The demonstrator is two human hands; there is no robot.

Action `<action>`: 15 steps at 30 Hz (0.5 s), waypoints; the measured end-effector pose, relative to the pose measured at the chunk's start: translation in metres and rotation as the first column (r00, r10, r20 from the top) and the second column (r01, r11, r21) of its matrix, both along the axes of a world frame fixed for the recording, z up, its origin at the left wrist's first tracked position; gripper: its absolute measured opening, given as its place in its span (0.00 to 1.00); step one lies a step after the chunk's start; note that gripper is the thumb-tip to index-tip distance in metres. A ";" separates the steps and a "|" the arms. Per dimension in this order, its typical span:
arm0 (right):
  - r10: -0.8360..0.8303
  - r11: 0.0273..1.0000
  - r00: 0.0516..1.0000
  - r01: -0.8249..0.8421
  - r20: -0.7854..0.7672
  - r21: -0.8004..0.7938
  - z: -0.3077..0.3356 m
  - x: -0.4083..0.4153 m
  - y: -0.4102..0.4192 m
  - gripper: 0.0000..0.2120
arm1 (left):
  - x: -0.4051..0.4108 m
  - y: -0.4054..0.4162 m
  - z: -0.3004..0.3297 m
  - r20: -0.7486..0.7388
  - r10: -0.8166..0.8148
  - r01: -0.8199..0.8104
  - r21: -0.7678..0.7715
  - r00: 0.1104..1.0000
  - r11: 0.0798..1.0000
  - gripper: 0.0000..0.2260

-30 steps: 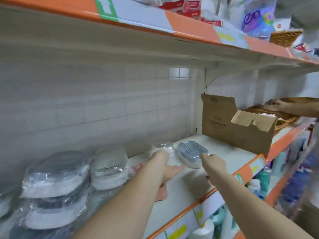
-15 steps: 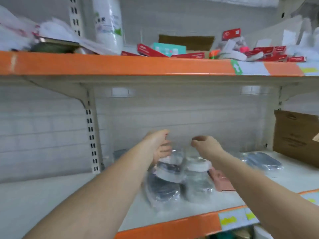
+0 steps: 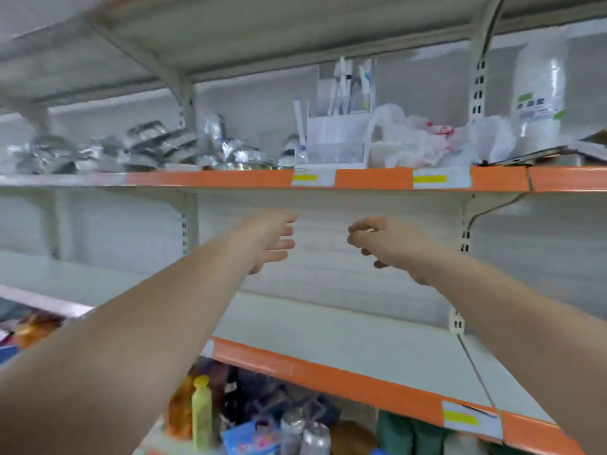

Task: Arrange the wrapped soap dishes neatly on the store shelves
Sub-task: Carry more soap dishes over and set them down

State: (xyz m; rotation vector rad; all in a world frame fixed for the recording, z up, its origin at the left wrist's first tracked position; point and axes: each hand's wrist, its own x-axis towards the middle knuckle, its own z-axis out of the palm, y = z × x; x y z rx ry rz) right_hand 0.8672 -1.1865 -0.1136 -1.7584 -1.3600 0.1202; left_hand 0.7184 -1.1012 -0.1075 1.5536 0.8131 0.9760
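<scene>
Now both my hands are up in front of the bare middle shelf (image 3: 345,336), reaching toward its back panel, and neither has anything in it. My left hand (image 3: 267,239) has its fingers straight and loosely spread; my right hand (image 3: 382,243) has its fingers drooping in a loose curl round nothing. So I judge I'm between pieces: one placement done, next pickup not begun. No soap dish lies on this stretch of shelf. On the upper shelf (image 3: 371,178), toward its left end, sits a blurred heap of shiny wrapped packs (image 3: 154,146) — soap dishes perhaps, I can't tell. Next move calls for finding the stock and taking a wrapped dish without crushing the film. Half a second ago my hands hovered over stacked wrapped dishes near the front edge of a shelf; those are out of view now, and the view has swung to an empty bay.
</scene>
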 end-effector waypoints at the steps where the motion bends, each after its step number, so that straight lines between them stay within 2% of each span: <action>1: 0.035 0.999 0.999 -0.035 0.004 0.007 0.010 -0.020 0.011 0.03 | -0.021 0.009 0.006 0.001 0.036 -0.036 0.022 0.999 0.999 0.15; 4: 0.112 0.993 0.991 -0.115 0.074 0.040 0.038 -0.068 0.045 0.08 | -0.072 0.039 0.018 0.012 0.146 -0.146 0.081 0.989 0.986 0.14; 8: 0.156 0.982 0.976 -0.169 0.152 0.081 0.068 -0.111 0.094 0.05 | -0.114 0.083 0.029 0.003 0.217 -0.215 0.142 0.976 0.966 0.11; 11: 0.154 0.977 0.970 -0.178 0.186 0.119 0.087 -0.126 0.134 0.07 | -0.131 0.122 0.039 -0.020 0.258 -0.248 0.216 0.966 0.944 0.06; 13: 0.117 0.974 0.969 -0.154 0.220 0.163 0.096 -0.128 0.164 0.10 | -0.138 0.155 0.044 -0.021 0.288 -0.269 0.297 0.958 0.916 0.07; 15: 0.078 0.968 0.966 -0.133 0.245 0.215 0.106 -0.124 0.199 0.14 | -0.141 0.192 0.048 -0.025 0.344 -0.305 0.407 0.938 0.861 0.14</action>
